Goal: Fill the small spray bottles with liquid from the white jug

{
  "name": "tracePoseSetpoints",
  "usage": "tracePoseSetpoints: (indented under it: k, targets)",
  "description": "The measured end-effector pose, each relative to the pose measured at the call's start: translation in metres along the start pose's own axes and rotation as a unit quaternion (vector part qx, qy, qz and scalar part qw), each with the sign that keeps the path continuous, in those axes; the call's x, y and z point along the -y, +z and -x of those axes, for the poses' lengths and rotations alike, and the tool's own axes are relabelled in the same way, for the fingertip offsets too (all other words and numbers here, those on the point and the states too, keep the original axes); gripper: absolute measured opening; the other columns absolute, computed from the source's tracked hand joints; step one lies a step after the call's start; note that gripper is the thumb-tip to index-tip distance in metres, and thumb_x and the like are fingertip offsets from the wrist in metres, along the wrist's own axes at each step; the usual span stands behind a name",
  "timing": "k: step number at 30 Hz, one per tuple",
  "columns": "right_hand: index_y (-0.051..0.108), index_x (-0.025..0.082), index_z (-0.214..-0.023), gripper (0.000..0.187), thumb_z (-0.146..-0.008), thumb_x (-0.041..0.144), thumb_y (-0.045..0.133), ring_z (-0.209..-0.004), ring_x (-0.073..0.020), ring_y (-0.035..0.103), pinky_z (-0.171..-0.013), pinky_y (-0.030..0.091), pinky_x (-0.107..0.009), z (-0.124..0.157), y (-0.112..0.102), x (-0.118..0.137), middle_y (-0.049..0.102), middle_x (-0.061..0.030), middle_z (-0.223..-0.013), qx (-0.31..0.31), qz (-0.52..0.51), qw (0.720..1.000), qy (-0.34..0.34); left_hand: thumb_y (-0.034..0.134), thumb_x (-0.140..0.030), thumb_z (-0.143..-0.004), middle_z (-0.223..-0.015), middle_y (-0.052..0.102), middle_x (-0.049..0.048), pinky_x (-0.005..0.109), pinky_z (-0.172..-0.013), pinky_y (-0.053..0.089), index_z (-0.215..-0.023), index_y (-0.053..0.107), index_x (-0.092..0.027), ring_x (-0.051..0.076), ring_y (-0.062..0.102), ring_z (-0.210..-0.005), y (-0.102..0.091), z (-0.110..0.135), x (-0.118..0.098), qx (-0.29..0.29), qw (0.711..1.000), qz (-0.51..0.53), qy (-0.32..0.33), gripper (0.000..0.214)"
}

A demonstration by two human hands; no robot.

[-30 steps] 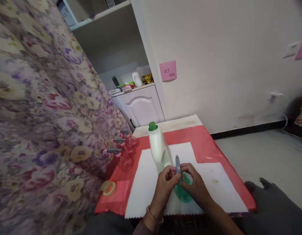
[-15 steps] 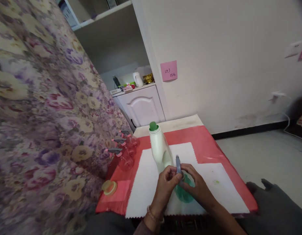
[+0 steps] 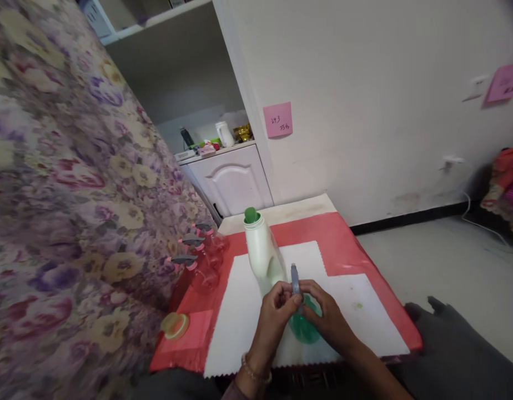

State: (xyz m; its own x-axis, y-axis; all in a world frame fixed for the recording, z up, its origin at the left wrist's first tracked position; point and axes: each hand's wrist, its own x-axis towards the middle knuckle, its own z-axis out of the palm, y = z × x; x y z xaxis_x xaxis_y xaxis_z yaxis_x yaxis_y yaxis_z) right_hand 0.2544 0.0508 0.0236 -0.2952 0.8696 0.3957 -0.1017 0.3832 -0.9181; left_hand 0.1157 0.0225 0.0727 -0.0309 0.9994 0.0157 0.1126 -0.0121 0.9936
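Observation:
My left hand (image 3: 277,308) and my right hand (image 3: 323,311) meet at the grey spray head (image 3: 295,279), their fingers closed around it from both sides. Below them stands a spray bottle (image 3: 304,328) with green liquid inside; the fingers hide its neck, so how the head sits on it cannot be made out. Just behind my hands a pale green jug (image 3: 261,250) with a handle stands upright, a green spout showing in its mouth. White cloth (image 3: 235,328) lies under the bottle and jug.
Several clear spray bottles (image 3: 202,278) with grey and pink heads line the left side of the red-covered table (image 3: 298,230). A round yellowish lid (image 3: 175,326) lies at the front left. A floral curtain (image 3: 73,222) hangs close on the left; a wall (image 3: 365,111) rises behind.
The whole view has shifted slightly, so the table and hands appear further left. Both hands keep hold of the spray head, with little change in their grip.

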Motion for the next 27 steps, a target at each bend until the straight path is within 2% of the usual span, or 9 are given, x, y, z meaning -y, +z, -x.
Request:
tracePoseSetpoints:
  k: [3, 5, 8, 11, 13, 17, 24, 27]
  targets:
    - [0.065, 0.022, -0.089, 0.013, -0.077, 0.025, 0.069, -0.108, -0.0264, 0.061, -0.096, 0.048, -0.041, 0.0, 0.001, 0.0, 0.064, -0.0071, -0.108, -0.052, 0.016, 0.998, 0.012, 0.07, -0.043, -0.077, -0.068, 0.046, -0.0049, 0.024, -0.063, 0.033, -0.083, 0.062, -0.017, 0.013, 0.042, -0.068, 0.0, 0.001, -0.001, -0.002, 1.0, -0.008, 0.002, 0.028]
    - [0.065, 0.023, -0.096, 0.025, -0.072, 0.025, 0.073, -0.111, -0.0273, 0.059, -0.098, 0.047, -0.042, 0.0, 0.001, -0.002, 0.063, -0.0073, -0.112, -0.067, 0.019, 0.998, 0.008, 0.07, -0.043, -0.077, -0.069, 0.045, -0.0046, 0.024, -0.063, 0.033, -0.084, 0.063, -0.017, 0.013, 0.042, -0.069, -0.001, 0.001, -0.002, -0.003, 1.0, -0.013, 0.006, 0.028]
    - [0.063, 0.025, -0.114, 0.038, -0.076, 0.027, 0.071, -0.114, -0.0267, 0.058, -0.1, 0.046, -0.042, 0.0, -0.002, -0.004, 0.062, -0.0077, -0.118, -0.032, 0.004, 0.999, -0.012, 0.069, -0.043, -0.078, -0.069, 0.046, -0.004, 0.024, -0.064, 0.034, -0.085, 0.064, -0.017, 0.014, 0.043, -0.07, -0.002, 0.001, -0.003, -0.008, 1.0, -0.017, 0.008, 0.028]
    - [0.066, 0.025, -0.107, 0.024, -0.083, 0.027, 0.065, -0.112, -0.0253, 0.06, -0.1, 0.046, -0.041, -0.001, -0.004, -0.006, 0.065, -0.0071, -0.114, -0.012, -0.006, 1.0, -0.022, 0.069, -0.043, -0.078, -0.071, 0.05, -0.0031, 0.024, -0.064, 0.035, -0.086, 0.064, -0.016, 0.014, 0.044, -0.07, -0.003, 0.001, -0.003, -0.006, 1.0, -0.017, 0.002, 0.029]
    - [0.067, 0.024, -0.101, 0.019, -0.082, 0.026, 0.066, -0.11, -0.0252, 0.06, -0.099, 0.047, -0.04, -0.001, -0.003, -0.007, 0.065, -0.0069, -0.112, -0.013, -0.009, 1.0, -0.013, 0.069, -0.044, -0.079, -0.072, 0.052, -0.0026, 0.024, -0.064, 0.035, -0.088, 0.065, -0.016, 0.014, 0.045, -0.07, -0.003, 0.001, -0.003, -0.001, 1.0, -0.018, -0.002, 0.03]
    - [0.066, 0.023, -0.099, 0.019, -0.08, 0.025, 0.068, -0.109, -0.0249, 0.06, -0.097, 0.046, -0.039, -0.001, -0.003, -0.007, 0.064, -0.0069, -0.11, -0.005, -0.015, 1.0, -0.003, 0.067, -0.045, -0.081, -0.074, 0.056, -0.0019, 0.023, -0.065, 0.035, -0.086, 0.064, -0.016, 0.014, 0.047, -0.072, -0.003, -0.001, -0.006, 0.0, 1.0, -0.016, 0.003, 0.029]
    - [0.065, 0.022, -0.104, 0.02, -0.085, 0.021, 0.059, -0.108, -0.0236, 0.058, -0.098, 0.045, -0.039, -0.003, -0.011, 0.001, 0.063, -0.0072, -0.109, 0.052, 0.004, 0.999, 0.001, 0.064, -0.046, -0.083, -0.07, 0.051, -0.0037, 0.022, -0.062, 0.033, -0.077, 0.061, -0.016, 0.012, 0.042, -0.067, -0.001, -0.007, -0.008, 0.006, 1.0, 0.005, -0.003, 0.03]
    - [0.064, 0.023, -0.104, 0.022, -0.083, 0.018, 0.059, -0.108, -0.0225, 0.058, -0.098, 0.045, -0.037, -0.003, -0.009, 0.0, 0.062, -0.0061, -0.109, 0.043, -0.007, 0.999, -0.011, 0.067, -0.045, -0.081, -0.067, 0.05, -0.0048, 0.022, -0.062, 0.033, -0.074, 0.058, -0.017, 0.011, 0.041, -0.066, 0.003, -0.006, -0.005, -0.012, 1.0, 0.013, 0.003, 0.03]
